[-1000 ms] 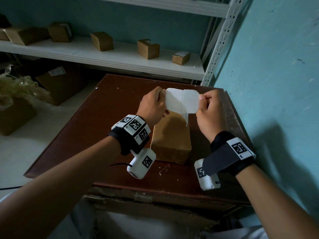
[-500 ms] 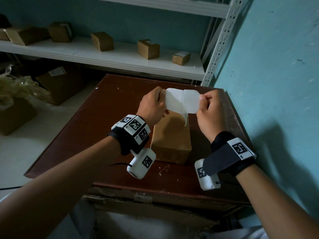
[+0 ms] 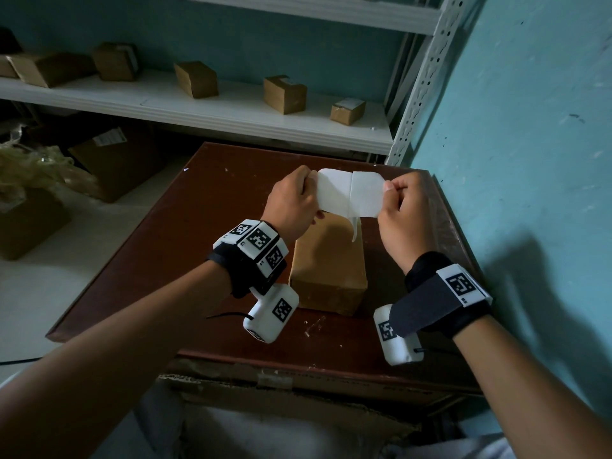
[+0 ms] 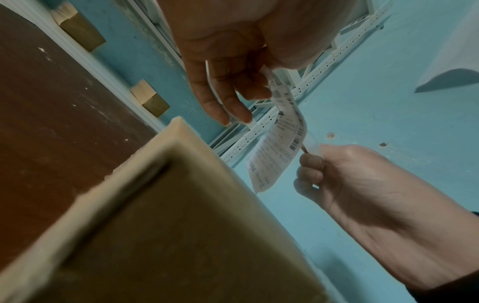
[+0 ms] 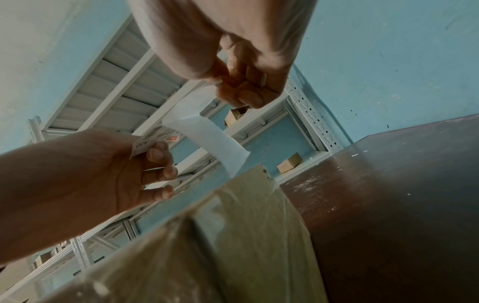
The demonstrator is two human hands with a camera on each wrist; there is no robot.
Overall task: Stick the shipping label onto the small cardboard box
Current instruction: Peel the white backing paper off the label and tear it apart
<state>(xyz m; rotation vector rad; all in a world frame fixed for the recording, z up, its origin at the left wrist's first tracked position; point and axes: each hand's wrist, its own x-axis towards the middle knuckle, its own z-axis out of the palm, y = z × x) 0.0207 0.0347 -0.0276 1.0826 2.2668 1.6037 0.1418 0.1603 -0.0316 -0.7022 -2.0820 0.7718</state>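
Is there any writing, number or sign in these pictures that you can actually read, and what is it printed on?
No text can be read as words.
Shipping label, pinched between left hand and right hand: barcodes and rows of fine print, too small and blurred to read.
Wrist bands: black-and-white square code markers, no letters.
Stickers on small boxes on the shelf: too small to read.
Cardboard box on the table: no print visible.

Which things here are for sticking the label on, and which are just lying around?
For the job:
- shipping label, pinched by the left hand and the right hand
- cardboard box on the brown table

Just lying about:
- small boxes on the shelf
- big carton on the floor
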